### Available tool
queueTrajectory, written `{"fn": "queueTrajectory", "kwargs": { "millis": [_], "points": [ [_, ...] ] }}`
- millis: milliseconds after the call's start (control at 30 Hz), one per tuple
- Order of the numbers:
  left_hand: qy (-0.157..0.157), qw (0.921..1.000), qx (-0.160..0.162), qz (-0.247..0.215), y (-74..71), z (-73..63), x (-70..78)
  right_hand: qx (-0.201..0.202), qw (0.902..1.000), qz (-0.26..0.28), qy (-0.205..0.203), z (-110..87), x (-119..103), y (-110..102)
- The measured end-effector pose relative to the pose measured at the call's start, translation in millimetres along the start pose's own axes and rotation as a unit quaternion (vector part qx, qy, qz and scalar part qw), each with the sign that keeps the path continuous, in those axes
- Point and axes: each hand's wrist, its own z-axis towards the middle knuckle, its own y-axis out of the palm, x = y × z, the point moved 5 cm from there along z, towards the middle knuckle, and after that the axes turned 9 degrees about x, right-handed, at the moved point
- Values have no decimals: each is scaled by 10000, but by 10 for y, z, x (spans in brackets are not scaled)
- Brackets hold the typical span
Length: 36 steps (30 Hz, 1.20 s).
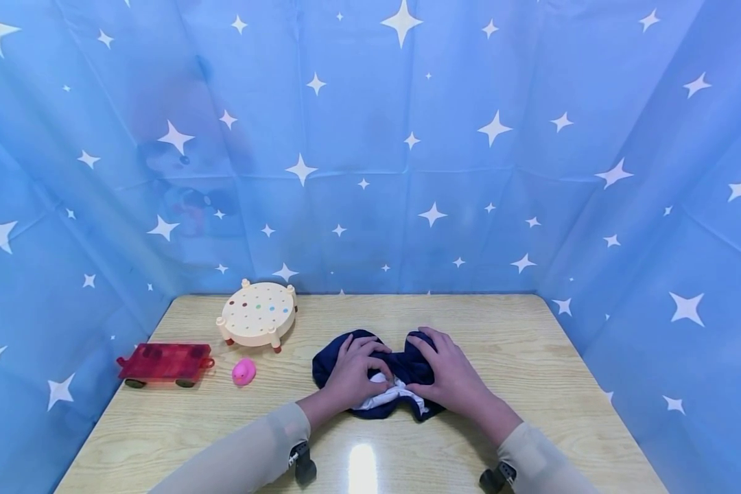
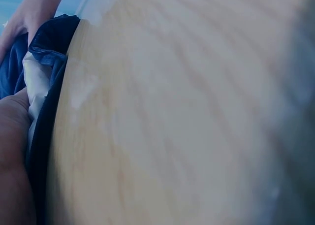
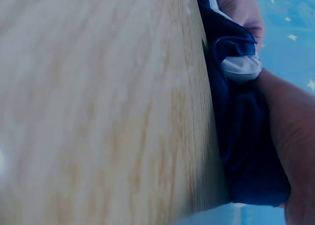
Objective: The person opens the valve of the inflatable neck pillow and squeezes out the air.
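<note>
A rumpled navy cloth item (image 1: 416,370) with white fabric (image 1: 395,394) showing at its opening lies on the table in front of me. In the right wrist view a zipper (image 3: 216,55) runs along its edge, and white lining (image 3: 241,67) bulges out beside it. My left hand (image 1: 355,374) grips the left part, its thumb and forefinger curled together at the white fabric. On the other side my right hand (image 1: 451,377) holds the right part, fingers over the navy top and thumb at the white opening. Both hands also show at the cloth (image 2: 51,38) in the left wrist view.
Left of the cloth, a pink rubber duck-like toy (image 1: 243,372) sits on the wooden table (image 1: 500,322). A translucent red wheeled toy car base (image 1: 173,363) stands near the left edge. Behind them is a round cream pegged toy (image 1: 259,312). Starry blue curtains (image 1: 370,137) surround the table.
</note>
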Motion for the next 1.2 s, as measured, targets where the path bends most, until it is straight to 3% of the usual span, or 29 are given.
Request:
{"fn": "queueTrajectory", "kwargs": {
  "millis": [600, 1200],
  "points": [
    [-53, 10000, -11, -23, 6, -6, -6, 88, 9999, 8, -96, 4, -28, 6],
    [-17, 10000, -25, -30, 10, -2, -18, -51, 9999, 75, 89, 13, -7, 42]
  ]
}}
